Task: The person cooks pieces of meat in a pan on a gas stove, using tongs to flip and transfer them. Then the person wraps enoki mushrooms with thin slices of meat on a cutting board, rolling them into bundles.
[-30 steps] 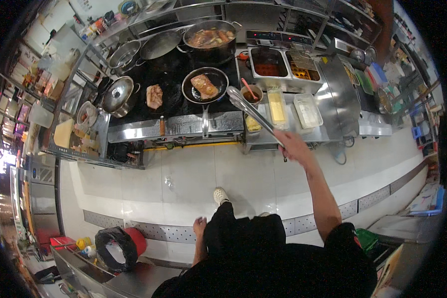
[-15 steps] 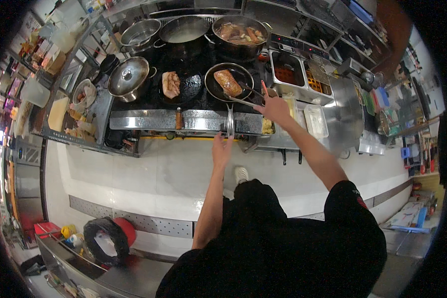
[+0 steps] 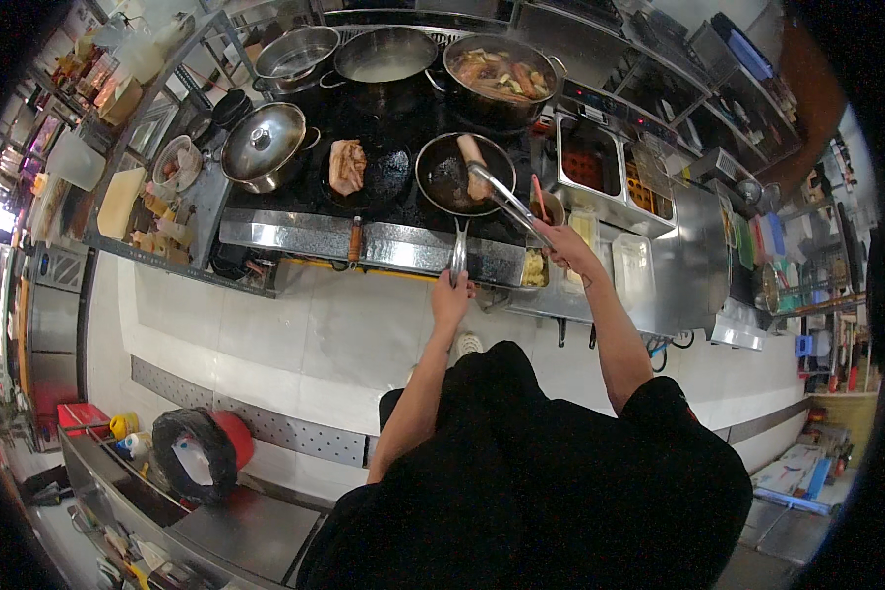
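Observation:
My left hand (image 3: 450,298) is closed around the metal handle (image 3: 460,248) of a dark frying pan (image 3: 439,181) at the front of the stove. My right hand (image 3: 566,246) grips steel tongs (image 3: 507,201), whose tips reach into that pan. Between the tips a slab of meat (image 3: 471,153) stands on its narrow edge, tilted, with its browned face mostly turned out of sight. To the left, a second, paler slab of meat (image 3: 346,167) lies in another dark pan (image 3: 389,177) with a wooden handle (image 3: 355,239) pointing toward me.
Behind stand a large pot of stew (image 3: 501,77), a pot of cloudy liquid (image 3: 382,61) and an uncovered steel pot (image 3: 297,57). A lidded pot (image 3: 264,147) is at left. Steel food trays (image 3: 590,162) and a white container (image 3: 633,261) line the right counter.
My left hand has closed on the pan handle. The meat slab, lying flat before, is now lifted onto its edge by the tongs. The view has shifted slightly.

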Tool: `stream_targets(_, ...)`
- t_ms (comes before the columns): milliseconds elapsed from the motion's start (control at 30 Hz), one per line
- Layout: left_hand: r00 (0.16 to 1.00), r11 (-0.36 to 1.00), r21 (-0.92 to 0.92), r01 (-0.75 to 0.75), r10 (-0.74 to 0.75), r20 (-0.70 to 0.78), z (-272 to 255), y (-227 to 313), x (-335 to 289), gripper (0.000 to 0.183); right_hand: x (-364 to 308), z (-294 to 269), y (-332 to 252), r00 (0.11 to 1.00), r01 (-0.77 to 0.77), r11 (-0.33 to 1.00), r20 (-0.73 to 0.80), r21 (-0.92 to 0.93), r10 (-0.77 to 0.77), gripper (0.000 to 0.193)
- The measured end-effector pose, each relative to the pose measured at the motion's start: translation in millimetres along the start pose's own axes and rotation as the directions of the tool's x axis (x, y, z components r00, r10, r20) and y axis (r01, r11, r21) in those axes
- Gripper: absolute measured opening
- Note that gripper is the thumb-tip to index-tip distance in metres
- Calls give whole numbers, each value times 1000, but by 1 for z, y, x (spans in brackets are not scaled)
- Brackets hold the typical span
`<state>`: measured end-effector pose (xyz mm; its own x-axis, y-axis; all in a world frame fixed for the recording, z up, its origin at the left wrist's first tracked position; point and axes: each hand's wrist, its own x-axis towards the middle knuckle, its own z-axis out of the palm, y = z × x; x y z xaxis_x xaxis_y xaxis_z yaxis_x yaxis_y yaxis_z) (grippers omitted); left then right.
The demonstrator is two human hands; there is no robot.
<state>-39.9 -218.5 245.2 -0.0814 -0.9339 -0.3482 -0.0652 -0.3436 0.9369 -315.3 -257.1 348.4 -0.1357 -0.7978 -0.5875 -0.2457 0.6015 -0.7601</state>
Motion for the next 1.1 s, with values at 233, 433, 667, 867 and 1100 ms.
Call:
stream_targets(233,992,989,-102,110,-103,72,-12,-4,-20,44,5,-3,34,922,-346,736,356,582,152,55)
stream_targets(433,970,967,-104,233,-224,95,-36,-2,-37,51,-6,17,16,958,-269,850,215,453,188,52)
stream_targets(667,985,948,-287,139,-102,142,-28,-6,-29,42,-18,42,-17,968,65,910,-197,-410,-158,51)
stream_targets(867,981,941,-308,142,-93,168,-21,7,-32,21,-58,37,-23,983,-16,892,-171,-452,-69,55)
stream_targets(1100,984,882,-440,167,-119,134,2,-2,-35,16,-82,-11,-69,970,-36,876,-229,-480,-86,57)
